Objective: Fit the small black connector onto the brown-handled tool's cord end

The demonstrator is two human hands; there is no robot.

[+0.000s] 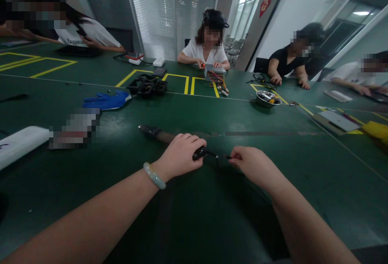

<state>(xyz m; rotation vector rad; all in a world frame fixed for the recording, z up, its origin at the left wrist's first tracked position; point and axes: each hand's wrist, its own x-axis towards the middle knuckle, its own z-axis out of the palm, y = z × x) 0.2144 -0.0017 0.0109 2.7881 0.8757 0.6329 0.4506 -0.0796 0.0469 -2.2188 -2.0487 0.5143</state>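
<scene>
My left hand [183, 153], with a pale green bangle on the wrist, is wrapped round the rear of an electric screwdriver [153, 133]. The tool lies along the table, its metal tip pointing left and its black tail end showing past my fingers. A short black cord [211, 154] sticks out of that tail to the right. Just beyond it, my right hand [253, 163] pinches the thin black end of a cable [229, 157] between thumb and fingers. A small gap separates the two cord ends. The rest of the right-hand cable is mostly hidden in shadow under my forearm.
On the left lie a blue glove [106, 100] and a white power strip [22, 144]. Black trays [147, 85] sit farther back. A metal bowl [268, 99] of small parts stands right. Across the green table, several people work, one at a grey box with coloured wires [214, 72].
</scene>
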